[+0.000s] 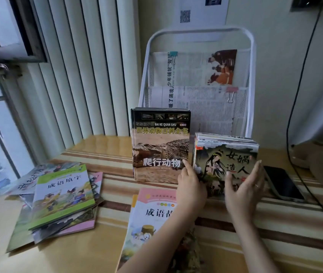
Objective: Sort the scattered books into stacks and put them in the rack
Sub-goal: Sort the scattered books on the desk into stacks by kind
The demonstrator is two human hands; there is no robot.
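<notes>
A stack of thin picture books was seen near the back edge of the desk, just in front of the white rack, whose pockets already held clipped newspapers. The stack was flanked by both hands. The left hand was set against its left edge with the forefinger extended and the other fingers curled; whether anything was pinched could not be told. The right hand was held open at the stack's right side, fingers straight, blurred, and contact could not be confirmed.

Just to the left of this stack, a taller stack of reptile encyclopedia volumes was stood close against the rack. A loose heap of unsorted books was spread toward the left edge of the desk, and a pink-covered book lay at the front edge, partly under the left forearm. A phone rested to the right of the right hand.

The picture books were judged to be light singly but floppy, with glossy covers likely to slide over one another. The stack would best be squeezed from both side edges, with the fingers hooked under the bottom book, so that it could be lifted as one block into the rack.
</notes>
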